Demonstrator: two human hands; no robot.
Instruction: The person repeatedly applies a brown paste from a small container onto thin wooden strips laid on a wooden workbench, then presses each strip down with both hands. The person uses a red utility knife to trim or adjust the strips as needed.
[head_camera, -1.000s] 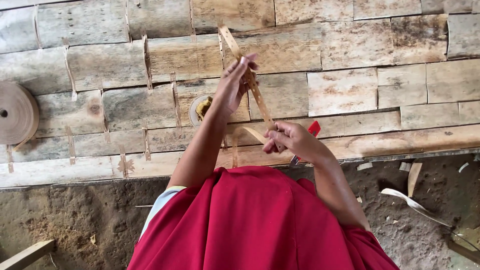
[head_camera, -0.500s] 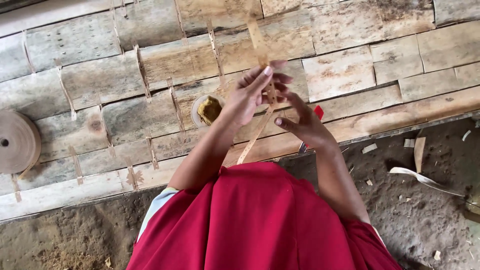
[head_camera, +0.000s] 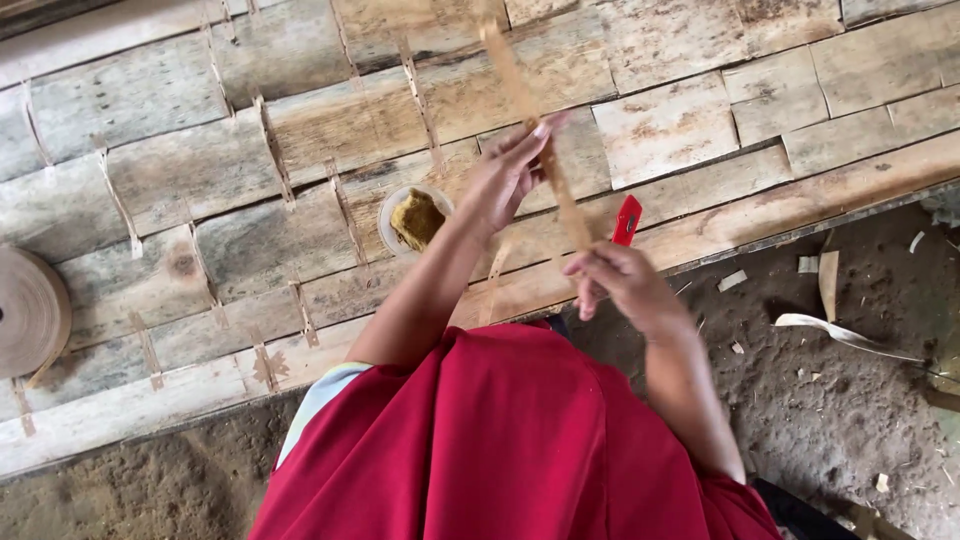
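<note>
I hold a thin, tan perforated strip (head_camera: 520, 100) between both hands above a sheet of wood veneer pieces (head_camera: 700, 120) joined by similar strips. My left hand (head_camera: 505, 175) pinches the strip near its middle, fingers stretched upward. My right hand (head_camera: 620, 280) grips the strip's lower end, fist closed. The strip's upper end rises blurred toward the top edge. A small round dish of yellow-brown paste (head_camera: 415, 218) lies on the veneer just left of my left wrist. A red utility knife (head_camera: 627, 220) rests on the veneer right of the strip.
A large roll of tan tape (head_camera: 30, 310) sits at the left edge of the veneer. Dirt floor (head_camera: 860, 380) with wood scraps and a curled shaving (head_camera: 840, 335) lies to the right. My red garment (head_camera: 500, 440) fills the lower middle.
My right hand has slid down the strip and closed on its lower end, pulling it straight. The left hand stays on the strip higher up. The view shifted slightly.
</note>
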